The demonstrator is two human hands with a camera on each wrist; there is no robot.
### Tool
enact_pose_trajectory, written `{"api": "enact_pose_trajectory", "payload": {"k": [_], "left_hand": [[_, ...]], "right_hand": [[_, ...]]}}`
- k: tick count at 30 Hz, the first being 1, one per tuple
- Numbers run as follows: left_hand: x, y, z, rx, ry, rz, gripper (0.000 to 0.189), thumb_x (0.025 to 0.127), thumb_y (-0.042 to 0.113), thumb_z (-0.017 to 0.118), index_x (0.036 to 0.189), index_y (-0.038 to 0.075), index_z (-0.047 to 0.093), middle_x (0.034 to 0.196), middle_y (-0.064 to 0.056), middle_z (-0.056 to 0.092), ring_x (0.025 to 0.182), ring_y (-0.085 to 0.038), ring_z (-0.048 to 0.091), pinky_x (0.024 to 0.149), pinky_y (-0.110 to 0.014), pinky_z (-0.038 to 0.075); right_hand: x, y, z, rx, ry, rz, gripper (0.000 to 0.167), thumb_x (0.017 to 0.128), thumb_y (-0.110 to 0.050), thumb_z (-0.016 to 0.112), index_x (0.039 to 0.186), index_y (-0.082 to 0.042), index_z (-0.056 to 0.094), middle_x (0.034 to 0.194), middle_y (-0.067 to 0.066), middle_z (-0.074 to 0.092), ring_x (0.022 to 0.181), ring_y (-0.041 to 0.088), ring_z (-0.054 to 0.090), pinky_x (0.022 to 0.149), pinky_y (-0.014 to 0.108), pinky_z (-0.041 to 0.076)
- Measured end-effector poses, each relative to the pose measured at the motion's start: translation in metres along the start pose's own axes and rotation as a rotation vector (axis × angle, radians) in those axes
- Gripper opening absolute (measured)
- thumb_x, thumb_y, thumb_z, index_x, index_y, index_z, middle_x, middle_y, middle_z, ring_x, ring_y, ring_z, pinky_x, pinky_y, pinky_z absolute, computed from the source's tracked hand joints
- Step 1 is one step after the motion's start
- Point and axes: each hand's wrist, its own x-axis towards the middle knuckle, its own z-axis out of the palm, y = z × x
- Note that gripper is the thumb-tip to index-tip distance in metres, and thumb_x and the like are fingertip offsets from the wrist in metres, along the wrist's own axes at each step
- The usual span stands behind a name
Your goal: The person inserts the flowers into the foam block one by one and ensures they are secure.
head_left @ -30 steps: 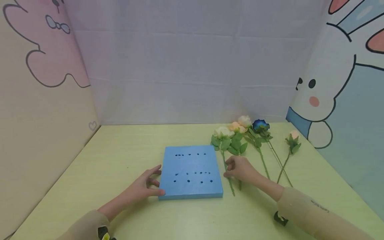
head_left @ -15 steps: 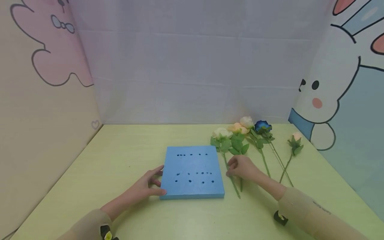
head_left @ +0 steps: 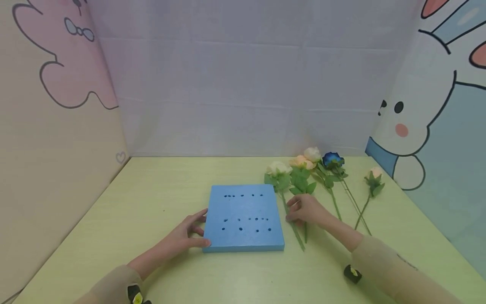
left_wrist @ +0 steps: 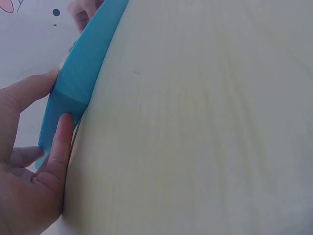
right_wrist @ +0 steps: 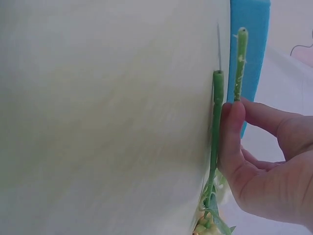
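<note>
A blue foam block (head_left: 243, 209) with rows of small holes lies flat on the table. My left hand (head_left: 186, 234) rests at its left edge, fingers spread along the side and thumb on the front corner. In the right wrist view, my right hand (right_wrist: 269, 156) pinches a green stem (right_wrist: 240, 63) between thumb and fingers, close to its cut end. That stem belongs to a white rose (head_left: 279, 168), lying just right of the block in the head view. Beside it, a second stem (right_wrist: 216, 112) lies along the table under the hand, topped by a peach flower (head_left: 301, 162).
Farther right lie a pale pink-white flower (head_left: 312, 154), a blue rose (head_left: 333, 159) and a small peach rose (head_left: 373, 177), their stems pointing toward me and some crossing. A white cloth wall (head_left: 243, 84) closes off the back of the table (head_left: 171, 181).
The white rose has swung slightly: its bloom shifts left and its stem end moves right, with my right hand staying on the stem. My left hand holds its place on the block.
</note>
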Motion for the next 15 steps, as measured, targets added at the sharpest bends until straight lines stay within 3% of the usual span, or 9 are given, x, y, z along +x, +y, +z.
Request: {"api": "enact_pose_trajectory", "payload": {"k": [9,15], "left_hand": [[0.0008,-0.0015,0.0,-0.01,0.0,-0.008,0.097,0.078,0.029,0.083,0.156,0.016,0.027,0.151,-0.013,0.044,0.108,-0.015,0.058,0.095,-0.04,0.043],[0.002,-0.002,-0.0012,-0.005,-0.007,0.001,0.097,0.079,0.03,0.083,0.157,0.015,0.026,0.149,-0.013,0.045,0.107,-0.015,0.059,0.092,-0.036,0.044]], "right_hand": [[0.0,0.0046,-0.0053,0.116,-0.048,0.004,0.048,0.093,-0.01,0.064,0.134,0.012,0.051,0.109,0.022,0.07,0.067,0.012,0.068,0.068,0.032,0.059],[0.001,0.0068,-0.0089,0.205,-0.094,0.014,0.051,0.097,-0.01,0.059,0.14,0.013,0.043,0.119,0.027,0.066,0.084,0.015,0.071,0.075,0.033,0.059]]}}
